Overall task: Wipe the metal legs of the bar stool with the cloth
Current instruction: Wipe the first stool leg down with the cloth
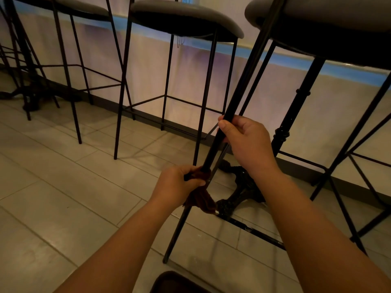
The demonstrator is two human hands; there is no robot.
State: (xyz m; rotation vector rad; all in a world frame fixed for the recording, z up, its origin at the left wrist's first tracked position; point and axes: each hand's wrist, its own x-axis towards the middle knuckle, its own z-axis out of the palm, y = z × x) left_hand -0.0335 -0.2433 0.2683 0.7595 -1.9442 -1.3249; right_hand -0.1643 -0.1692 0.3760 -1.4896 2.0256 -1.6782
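Far left, a row of other stools (69, 60) by the wall, well apart from both hands. Next along, one more stool (186, 20) with a grey seat, also not touched.

Then the left hand (177, 185), fingers curled tight round the brown cloth (201, 199). Cloth bunched round the thin black leg (239, 92) of the bar stool (317, 22), low down, with a loose bit hanging under the fist. Below the cloth, a bare stretch of leg down to the foot on the tile floor (63, 166).

Just to the right and higher up, the right hand (245, 140), wrapped round the same leg, thumb on top, holding it steady.

Behind the leg, a lumpy black table base (241, 191), very near the cloth.

Things to watch for, only as a guess:

Might tip the bar stool if pulled too hard with the right hand, with the seat so high and the legs so thin. Might pinch knuckles against the thin bar (219, 157) close behind the leg when sliding along. Might snag the hanging bit of cloth on the table base. Might miss the back of the leg by squeezing from one side only. Might skip the low part near the floor by stopping too soon
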